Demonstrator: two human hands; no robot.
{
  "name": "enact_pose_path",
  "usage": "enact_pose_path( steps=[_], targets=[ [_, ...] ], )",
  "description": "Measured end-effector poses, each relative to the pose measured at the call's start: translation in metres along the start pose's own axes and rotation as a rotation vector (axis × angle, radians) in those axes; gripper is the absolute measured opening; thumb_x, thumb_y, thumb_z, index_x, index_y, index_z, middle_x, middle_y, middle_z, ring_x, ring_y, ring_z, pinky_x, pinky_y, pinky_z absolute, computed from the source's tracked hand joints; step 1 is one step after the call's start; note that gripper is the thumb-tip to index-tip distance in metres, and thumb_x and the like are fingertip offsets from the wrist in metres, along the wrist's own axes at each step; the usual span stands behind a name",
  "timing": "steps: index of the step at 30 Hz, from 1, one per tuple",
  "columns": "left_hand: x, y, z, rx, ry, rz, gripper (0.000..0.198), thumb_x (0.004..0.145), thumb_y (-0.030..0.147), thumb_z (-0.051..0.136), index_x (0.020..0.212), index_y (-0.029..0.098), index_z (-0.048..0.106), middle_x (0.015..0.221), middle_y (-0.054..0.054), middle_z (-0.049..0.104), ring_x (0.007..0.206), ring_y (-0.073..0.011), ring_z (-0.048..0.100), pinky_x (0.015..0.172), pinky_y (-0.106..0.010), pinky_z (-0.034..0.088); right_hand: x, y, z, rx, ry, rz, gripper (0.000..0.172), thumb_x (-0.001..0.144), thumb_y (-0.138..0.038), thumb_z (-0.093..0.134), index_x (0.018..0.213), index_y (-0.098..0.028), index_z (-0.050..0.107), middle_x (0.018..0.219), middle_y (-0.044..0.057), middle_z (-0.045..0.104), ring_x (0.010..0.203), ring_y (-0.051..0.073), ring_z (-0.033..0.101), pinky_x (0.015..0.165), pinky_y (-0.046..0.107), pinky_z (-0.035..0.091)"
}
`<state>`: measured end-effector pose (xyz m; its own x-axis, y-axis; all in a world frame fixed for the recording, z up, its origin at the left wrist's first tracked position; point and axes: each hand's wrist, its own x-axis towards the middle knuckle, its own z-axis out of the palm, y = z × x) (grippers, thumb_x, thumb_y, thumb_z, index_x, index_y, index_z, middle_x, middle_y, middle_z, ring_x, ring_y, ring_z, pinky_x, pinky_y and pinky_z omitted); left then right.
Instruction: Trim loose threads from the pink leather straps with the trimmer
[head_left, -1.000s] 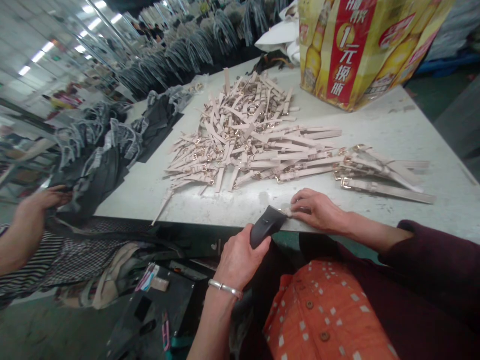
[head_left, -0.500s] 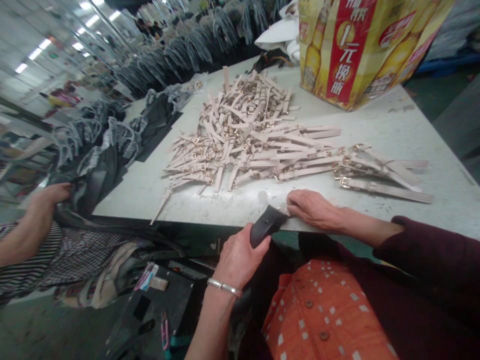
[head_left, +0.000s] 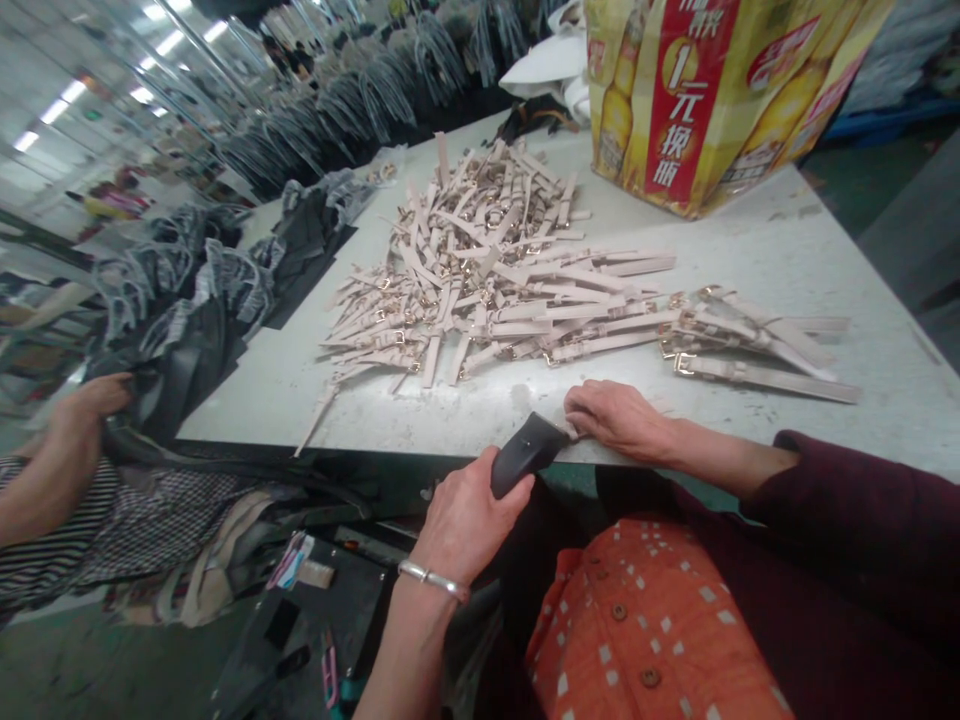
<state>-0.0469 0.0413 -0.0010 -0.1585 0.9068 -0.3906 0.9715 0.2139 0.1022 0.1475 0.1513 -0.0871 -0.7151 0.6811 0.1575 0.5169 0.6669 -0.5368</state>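
My left hand [head_left: 469,515], with a silver bangle [head_left: 433,580] on its wrist, is wrapped round a black clipper-shaped object [head_left: 527,455]. That object's wide end tilts up to the right, just over the table's front edge. My right hand [head_left: 619,420] is closed in a pinch at this wide end, low over the tabletop. A small pale bit shows by its fingertips, but what it is stays hidden. Beyond my hands lies a heap of pale pink buckled straps [head_left: 495,270]. A smaller bunch of the same straps [head_left: 765,375] lies above my right forearm.
A yellow beer carton [head_left: 690,110] stands at the back right of the white table [head_left: 840,270]. Along the left side are dark pieces with grey straps [head_left: 225,280]. At far left a co-worker's hand [head_left: 101,395] touches dark material. Pink-handled snips [head_left: 330,670] lie on a black surface below.
The whole view has shifted slightly, so most things sit a little further left. Both hands keep nearly the same pose around the black object.
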Motion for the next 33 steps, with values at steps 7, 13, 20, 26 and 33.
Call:
enact_pose_path(
  steps=[7, 13, 20, 26, 33],
  targets=[
    [0.007, 0.006, -0.003, -0.005, 0.001, 0.000, 0.040, 0.078, 0.055, 0.043, 0.095, 0.022, 0.058, 0.075, -0.004, 0.065, 0.065, -0.0166, 0.059, 0.057, -0.022, 0.035, 0.002, -0.001, 0.000, 0.010, -0.007, 0.019, 0.016, 0.088, -0.029, 0.043, 0.083, -0.019, 0.054, 0.075, 0.002, 0.054, 0.071, 0.015, 0.048, 0.064, 0.024, 0.029],
    [0.012, 0.007, -0.002, -0.044, 0.020, -0.035, 0.040, 0.078, 0.054, 0.043, 0.095, 0.022, 0.059, 0.076, -0.005, 0.065, 0.068, -0.0171, 0.060, 0.057, -0.023, 0.036, -0.004, -0.002, -0.007, 0.111, -0.007, 0.006, 0.011, 0.083, -0.027, 0.046, 0.084, -0.018, 0.052, 0.075, 0.002, 0.054, 0.068, 0.014, 0.046, 0.064, 0.024, 0.031],
    [-0.001, -0.001, 0.000, 0.025, 0.020, -0.032, 0.037, 0.078, 0.054, 0.042, 0.091, 0.023, 0.057, 0.073, -0.004, 0.064, 0.069, -0.0191, 0.061, 0.058, -0.024, 0.036, -0.008, -0.001, -0.005, 0.133, 0.023, -0.052, 0.017, 0.064, -0.013, 0.052, 0.081, -0.018, 0.050, 0.074, 0.001, 0.053, 0.067, 0.014, 0.045, 0.063, 0.024, 0.032],
    [0.003, 0.013, -0.001, 0.026, -0.003, -0.054, 0.038, 0.078, 0.054, 0.043, 0.093, 0.022, 0.057, 0.074, -0.005, 0.065, 0.071, -0.0198, 0.062, 0.058, -0.024, 0.037, -0.007, 0.001, -0.006, 0.159, 0.015, -0.045, 0.017, 0.065, -0.013, 0.053, 0.081, -0.018, 0.050, 0.075, 0.001, 0.054, 0.066, 0.013, 0.047, 0.062, 0.023, 0.033],
    [0.013, 0.007, 0.004, 0.048, 0.101, -0.048, 0.040, 0.079, 0.057, 0.038, 0.091, 0.023, 0.056, 0.073, -0.005, 0.065, 0.071, -0.0213, 0.062, 0.059, -0.025, 0.038, -0.008, 0.002, -0.005, 0.190, 0.030, -0.036, 0.019, 0.065, -0.012, 0.054, 0.083, -0.017, 0.050, 0.077, 0.001, 0.056, 0.067, 0.013, 0.048, 0.063, 0.023, 0.035]
  ],
)
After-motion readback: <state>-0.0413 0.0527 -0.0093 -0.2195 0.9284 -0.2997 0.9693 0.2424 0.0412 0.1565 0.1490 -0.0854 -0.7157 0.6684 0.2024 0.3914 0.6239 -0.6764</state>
